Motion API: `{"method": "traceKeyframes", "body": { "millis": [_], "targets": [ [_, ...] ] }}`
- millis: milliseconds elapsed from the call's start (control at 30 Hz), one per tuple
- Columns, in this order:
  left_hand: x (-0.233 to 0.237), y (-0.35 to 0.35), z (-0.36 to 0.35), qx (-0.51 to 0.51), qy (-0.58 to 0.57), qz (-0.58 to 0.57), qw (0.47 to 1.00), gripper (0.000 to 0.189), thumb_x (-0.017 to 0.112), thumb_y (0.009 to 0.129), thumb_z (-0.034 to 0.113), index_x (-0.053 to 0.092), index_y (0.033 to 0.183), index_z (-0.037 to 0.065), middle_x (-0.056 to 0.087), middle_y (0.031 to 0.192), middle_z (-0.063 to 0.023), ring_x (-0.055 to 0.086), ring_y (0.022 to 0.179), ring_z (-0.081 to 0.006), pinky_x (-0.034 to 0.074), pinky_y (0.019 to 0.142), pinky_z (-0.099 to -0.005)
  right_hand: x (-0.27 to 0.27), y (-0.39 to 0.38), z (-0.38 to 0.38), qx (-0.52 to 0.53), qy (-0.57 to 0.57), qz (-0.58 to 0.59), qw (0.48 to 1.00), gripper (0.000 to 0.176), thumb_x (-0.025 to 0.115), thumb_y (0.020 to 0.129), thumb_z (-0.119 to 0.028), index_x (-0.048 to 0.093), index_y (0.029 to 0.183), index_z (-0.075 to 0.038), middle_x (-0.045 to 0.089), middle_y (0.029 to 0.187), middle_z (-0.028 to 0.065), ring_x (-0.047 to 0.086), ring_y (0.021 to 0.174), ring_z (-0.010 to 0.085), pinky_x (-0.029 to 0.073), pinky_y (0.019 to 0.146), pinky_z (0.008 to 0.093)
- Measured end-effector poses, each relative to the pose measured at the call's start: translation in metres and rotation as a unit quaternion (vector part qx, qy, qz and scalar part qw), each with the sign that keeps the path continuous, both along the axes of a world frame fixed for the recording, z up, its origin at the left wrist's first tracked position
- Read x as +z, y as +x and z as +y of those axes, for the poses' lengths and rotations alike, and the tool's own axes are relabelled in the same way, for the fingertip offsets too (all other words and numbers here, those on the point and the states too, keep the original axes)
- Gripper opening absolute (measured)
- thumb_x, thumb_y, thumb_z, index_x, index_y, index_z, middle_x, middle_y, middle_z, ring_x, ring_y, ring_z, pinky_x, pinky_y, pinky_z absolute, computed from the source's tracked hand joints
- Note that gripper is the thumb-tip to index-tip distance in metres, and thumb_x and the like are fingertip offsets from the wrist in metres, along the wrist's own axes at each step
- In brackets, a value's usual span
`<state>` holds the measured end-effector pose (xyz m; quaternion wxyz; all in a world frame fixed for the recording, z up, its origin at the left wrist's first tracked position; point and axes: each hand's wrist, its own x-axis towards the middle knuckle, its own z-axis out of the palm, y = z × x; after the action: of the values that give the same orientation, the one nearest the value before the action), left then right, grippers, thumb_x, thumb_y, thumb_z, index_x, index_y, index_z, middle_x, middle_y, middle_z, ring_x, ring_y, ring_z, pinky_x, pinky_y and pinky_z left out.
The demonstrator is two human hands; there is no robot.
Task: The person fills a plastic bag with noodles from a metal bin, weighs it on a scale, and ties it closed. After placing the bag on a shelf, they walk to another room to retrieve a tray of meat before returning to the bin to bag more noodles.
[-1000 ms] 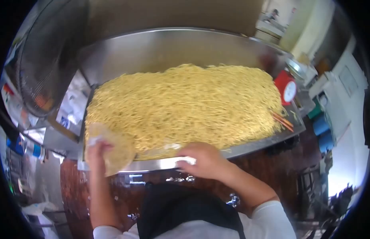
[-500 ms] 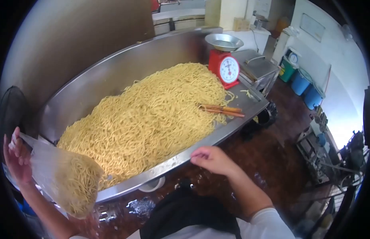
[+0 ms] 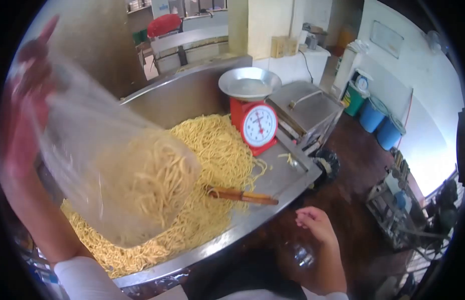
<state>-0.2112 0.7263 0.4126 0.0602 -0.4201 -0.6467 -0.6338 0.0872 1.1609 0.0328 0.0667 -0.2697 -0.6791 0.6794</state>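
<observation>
My left hand (image 3: 32, 100), raised high at the left and partly blurred, is closed on the top of a clear plastic bag (image 3: 92, 180). Yellow noodles fill the lower part of the bag, which hangs tilted over a large heap of loose noodles (image 3: 212, 150) on a steel table (image 3: 192, 256). My right hand (image 3: 315, 223) is off the table's front edge, fingers curled in with nothing seen in them. Nearest to it lie wooden tongs or sticks (image 3: 245, 195), their far end in the noodles.
A red dial scale (image 3: 260, 125) with a round metal pan (image 3: 250, 83) stands at the table's right end. Beyond it is a lidded steel box (image 3: 306, 107). Blue bins (image 3: 375, 114) line the right wall, and machinery (image 3: 400, 200) stands on the right over the dark red floor.
My left hand has lifted the bag of noodles up and to the right, over the heap. My right hand has moved right and down, away from the table edge. The view has turned right.
</observation>
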Motion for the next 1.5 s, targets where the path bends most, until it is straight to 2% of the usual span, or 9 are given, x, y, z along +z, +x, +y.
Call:
{"method": "traceKeyframes", "body": {
  "millis": [33, 100, 167, 200, 267, 667, 900, 967, 1500],
  "targets": [
    [0.019, -0.006, 0.026, -0.29, 0.083, -0.218, 0.928, 0.052, 0.031, 0.099, 0.008, 0.018, 0.148, -0.004, 0.041, 0.088, -0.0051, 0.036, 0.066, -0.0143, 0.034, 0.061, -0.0272, -0.009, 0.0, 0.024, 0.008, 0.003, 0.006, 1.0, 0.02, 0.066, 0.09, -0.015, 0.065, 0.106, -0.003, 0.067, 0.086, 0.0042, 0.062, 0.077, 0.01, 0.049, 0.068, 0.0234],
    [0.035, -0.033, 0.088, -0.227, 0.089, -0.197, 0.95, 0.044, 0.036, 0.099, 0.009, 0.031, 0.142, 0.001, 0.048, 0.081, -0.0046, 0.041, 0.062, -0.0131, 0.036, 0.056, -0.0254, -0.029, -0.004, 0.067, -0.054, -0.03, -0.028, 0.998, 0.02, 0.065, 0.09, -0.017, 0.065, 0.105, -0.003, 0.067, 0.086, 0.0044, 0.063, 0.077, 0.0107, 0.049, 0.068, 0.0235],
    [0.055, -0.067, 0.135, -0.295, -0.012, -0.129, 0.947, 0.049, 0.039, 0.1, 0.021, 0.033, 0.143, -0.001, 0.05, 0.088, -0.0024, 0.05, 0.068, -0.0148, 0.042, 0.068, -0.0265, -0.045, -0.02, 0.105, -0.043, -0.041, -0.038, 0.997, 0.021, 0.065, 0.09, -0.018, 0.065, 0.104, -0.003, 0.067, 0.086, 0.0043, 0.063, 0.076, 0.0107, 0.048, 0.067, 0.0233],
    [0.055, -0.056, 0.168, -0.283, -0.014, -0.126, 0.951, 0.049, 0.039, 0.1, 0.021, 0.033, 0.143, -0.001, 0.05, 0.088, -0.0024, 0.05, 0.068, -0.0148, 0.042, 0.068, -0.0265, -0.048, -0.031, 0.125, -0.05, -0.054, -0.047, 0.996, 0.021, 0.065, 0.09, -0.018, 0.065, 0.104, -0.003, 0.067, 0.086, 0.0042, 0.063, 0.076, 0.0108, 0.048, 0.066, 0.0231],
    [0.055, -0.032, 0.252, -0.117, 0.093, -0.298, 0.943, 0.048, 0.057, 0.085, 0.049, 0.054, 0.101, 0.004, 0.047, 0.054, 0.0079, 0.04, 0.043, -0.0039, 0.028, 0.041, -0.0208, -0.05, -0.05, 0.166, -0.009, -0.046, -0.053, 0.998, 0.021, 0.064, 0.089, -0.017, 0.065, 0.104, -0.003, 0.068, 0.086, 0.004, 0.063, 0.076, 0.0107, 0.047, 0.066, 0.0232],
    [0.033, -0.16, 0.442, -0.008, 0.06, -0.282, 0.957, 0.053, 0.056, 0.082, 0.055, 0.063, 0.088, 0.002, 0.044, 0.051, 0.0057, 0.033, 0.041, -0.0076, 0.026, 0.041, -0.0229, -0.014, -0.1, 0.325, -0.016, 0.001, -0.031, 0.999, 0.023, 0.065, 0.088, -0.018, 0.064, 0.106, -0.002, 0.068, 0.085, 0.0025, 0.062, 0.074, 0.0097, 0.046, 0.065, 0.0223],
    [-0.002, -0.205, 0.487, 0.009, 0.005, -0.26, 0.966, 0.055, 0.053, 0.084, 0.054, 0.062, 0.095, 0.001, 0.051, 0.062, 0.0005, 0.047, 0.054, -0.0155, 0.04, 0.056, -0.0318, -0.041, -0.103, 0.35, -0.005, -0.021, -0.034, 0.999, 0.021, 0.065, 0.088, -0.019, 0.065, 0.102, -0.003, 0.068, 0.085, 0.0028, 0.062, 0.072, 0.0099, 0.046, 0.064, 0.023],
    [-0.011, -0.223, 0.492, -0.147, -0.039, -0.328, 0.932, 0.054, 0.054, 0.083, 0.053, 0.062, 0.096, 0.001, 0.055, 0.067, -0.0032, 0.052, 0.062, -0.0191, 0.045, 0.064, -0.0362, -0.044, -0.107, 0.353, 0.002, -0.022, -0.03, 0.999, 0.021, 0.065, 0.088, -0.018, 0.065, 0.102, -0.003, 0.068, 0.085, 0.0029, 0.062, 0.073, 0.0099, 0.046, 0.064, 0.0229],
    [-0.014, -0.211, 0.476, -0.04, -0.131, -0.292, 0.946, 0.062, 0.045, 0.086, 0.056, 0.062, 0.108, 0.001, 0.068, 0.105, -0.0153, 0.065, 0.098, -0.0302, 0.047, 0.09, -0.0452, -0.058, -0.13, 0.344, 0.05, -0.008, -0.046, 0.998, 0.021, 0.065, 0.089, -0.021, 0.064, 0.102, -0.005, 0.068, 0.085, 0.0032, 0.063, 0.076, 0.0105, 0.047, 0.068, 0.0239]
  ]
}}
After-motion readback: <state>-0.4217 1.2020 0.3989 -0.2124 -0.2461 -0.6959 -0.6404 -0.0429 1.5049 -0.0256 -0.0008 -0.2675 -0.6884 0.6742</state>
